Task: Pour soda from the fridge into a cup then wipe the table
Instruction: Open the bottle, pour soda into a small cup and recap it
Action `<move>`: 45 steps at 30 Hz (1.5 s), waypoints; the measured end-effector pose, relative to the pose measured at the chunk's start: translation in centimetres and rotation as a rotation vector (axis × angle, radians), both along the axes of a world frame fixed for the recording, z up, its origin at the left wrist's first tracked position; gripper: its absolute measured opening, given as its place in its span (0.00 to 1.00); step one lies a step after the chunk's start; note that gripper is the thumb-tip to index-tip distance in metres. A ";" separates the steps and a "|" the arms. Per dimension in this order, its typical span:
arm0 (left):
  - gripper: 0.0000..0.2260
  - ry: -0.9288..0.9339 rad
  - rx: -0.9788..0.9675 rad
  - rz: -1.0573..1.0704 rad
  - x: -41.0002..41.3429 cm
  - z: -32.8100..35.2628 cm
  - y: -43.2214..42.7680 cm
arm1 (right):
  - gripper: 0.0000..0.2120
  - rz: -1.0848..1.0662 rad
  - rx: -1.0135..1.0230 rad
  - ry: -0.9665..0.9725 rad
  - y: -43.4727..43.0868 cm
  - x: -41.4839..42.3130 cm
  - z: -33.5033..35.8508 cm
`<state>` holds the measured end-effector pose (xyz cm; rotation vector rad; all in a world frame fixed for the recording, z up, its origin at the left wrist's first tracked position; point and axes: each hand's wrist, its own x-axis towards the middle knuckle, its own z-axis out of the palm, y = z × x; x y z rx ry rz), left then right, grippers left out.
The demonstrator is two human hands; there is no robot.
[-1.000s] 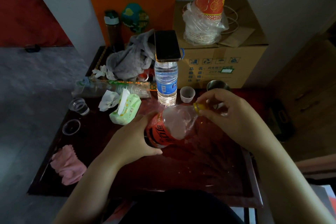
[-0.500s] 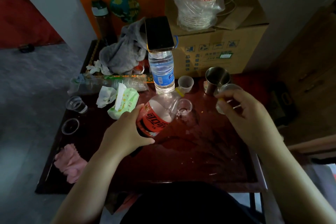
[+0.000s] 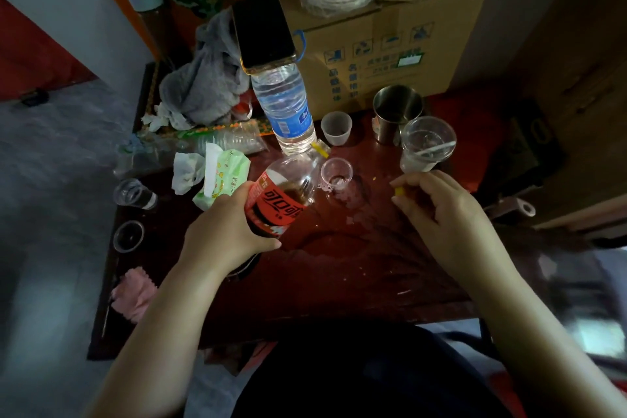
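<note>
Soda bottle (image 3: 283, 195), clear plastic with a red label and dark cola low inside, is tilted with its neck toward the small clear plastic cup (image 3: 336, 176); its yellow-ringed mouth sits just beside the cup rim, at the upper left. Your left hand (image 3: 225, 234) has a closed grip around the bottle's lower body. Your right hand (image 3: 437, 210) hangs above the dark red wooden surface (image 3: 356, 265), to the right of the cup, with finger and thumb pinched on a small yellow cap (image 3: 399, 191). The cup stands upright on the surface; it looks nearly empty, and I can't tell if soda is flowing. Wet patches and smears show around the cup and toward you.

Behind the cup:
- tall clear water bottle with blue label (image 3: 286, 108), a black phone (image 3: 264, 32) lying on top
- small translucent white cup (image 3: 336, 128)
- steel mug (image 3: 397, 112)
- larger clear plastic cup (image 3: 425, 144), tilted

Left side:
- green wet-wipe pack (image 3: 225, 176)
- pink cloth (image 3: 134, 293) at the surface's left edge
</note>
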<state>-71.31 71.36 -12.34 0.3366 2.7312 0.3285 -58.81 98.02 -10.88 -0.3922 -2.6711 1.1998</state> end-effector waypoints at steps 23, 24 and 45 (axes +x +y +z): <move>0.38 -0.062 -0.154 -0.009 -1.2 0.9 1.3 | 0.08 0.013 -0.011 -0.041 -0.5 0.6 -0.9; 0.38 -0.064 -0.164 -0.010 -1.2 0.9 1.3 | 0.08 0.019 -0.014 -0.043 -0.5 0.6 -0.9; 0.38 -0.068 -0.226 -0.030 -1.6 1.4 1.5 | 0.09 0.072 -0.046 -0.042 -0.9 0.6 -0.6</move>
